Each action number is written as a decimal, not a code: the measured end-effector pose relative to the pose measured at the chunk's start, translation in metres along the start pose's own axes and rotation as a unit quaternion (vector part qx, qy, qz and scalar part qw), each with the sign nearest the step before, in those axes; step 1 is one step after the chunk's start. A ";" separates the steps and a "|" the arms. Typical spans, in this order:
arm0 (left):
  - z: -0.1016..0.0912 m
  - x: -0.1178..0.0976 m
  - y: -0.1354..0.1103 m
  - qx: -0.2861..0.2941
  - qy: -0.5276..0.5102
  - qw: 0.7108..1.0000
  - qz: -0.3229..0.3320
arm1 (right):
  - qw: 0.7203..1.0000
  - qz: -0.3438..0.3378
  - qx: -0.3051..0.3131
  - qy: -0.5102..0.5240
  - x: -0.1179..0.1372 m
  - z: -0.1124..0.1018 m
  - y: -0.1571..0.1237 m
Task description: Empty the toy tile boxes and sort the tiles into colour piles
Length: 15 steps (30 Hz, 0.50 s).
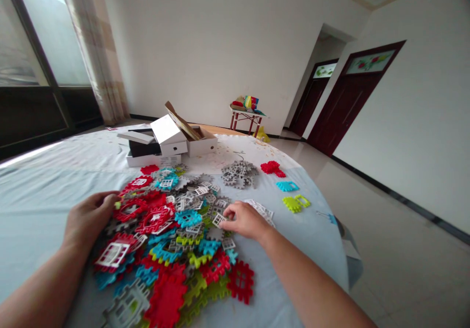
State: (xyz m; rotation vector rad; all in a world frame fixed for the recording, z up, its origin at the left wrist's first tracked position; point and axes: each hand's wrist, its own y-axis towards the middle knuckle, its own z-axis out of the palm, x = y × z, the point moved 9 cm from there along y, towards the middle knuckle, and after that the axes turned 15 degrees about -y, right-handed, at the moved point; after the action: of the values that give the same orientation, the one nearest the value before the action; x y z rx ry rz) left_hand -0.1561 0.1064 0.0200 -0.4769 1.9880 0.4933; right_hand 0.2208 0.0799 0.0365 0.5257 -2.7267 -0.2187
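A mixed pile of plastic interlocking building pieces in red, blue, green and grey lies between my hands, among them a large red piece (167, 293). My right hand (244, 219) is at the pile's right side, thumb and fingers closed on a small white window-grid piece (219, 219). At the left edge of the pile is my left hand (90, 215), its fingers curled together. A yellow-green bit (117, 204) shows at its fingertips, beside a red piece with an opening (130, 209); whether the hand grips it is unclear.
Beyond the pile, a grey heap (240, 174) of pieces sits apart. To the right are red pieces (272, 168), a blue piece (287, 186), green pieces (295, 202) and white grids (261, 210). White boxes (169, 134) stand at the back of the cloth-covered table (33, 196).
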 end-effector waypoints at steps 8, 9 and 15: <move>0.001 0.004 0.002 0.007 0.005 1.000 -0.008 | 0.985 0.044 -0.013 0.164 -0.026 -0.025 -0.005; 0.000 0.002 0.001 0.006 0.009 1.000 -0.010 | 0.983 0.055 -0.033 0.170 -0.036 -0.034 -0.007; 0.001 -0.002 -0.005 0.009 0.006 1.000 -0.010 | 0.973 0.134 -0.144 0.116 -0.105 -0.066 -0.024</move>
State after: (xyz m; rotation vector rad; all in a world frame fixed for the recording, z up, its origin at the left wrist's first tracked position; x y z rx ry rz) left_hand -0.1523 0.1033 0.0203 -0.4884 1.9955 0.4611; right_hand 0.3444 0.0930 0.0600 0.0912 -2.4458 -0.4435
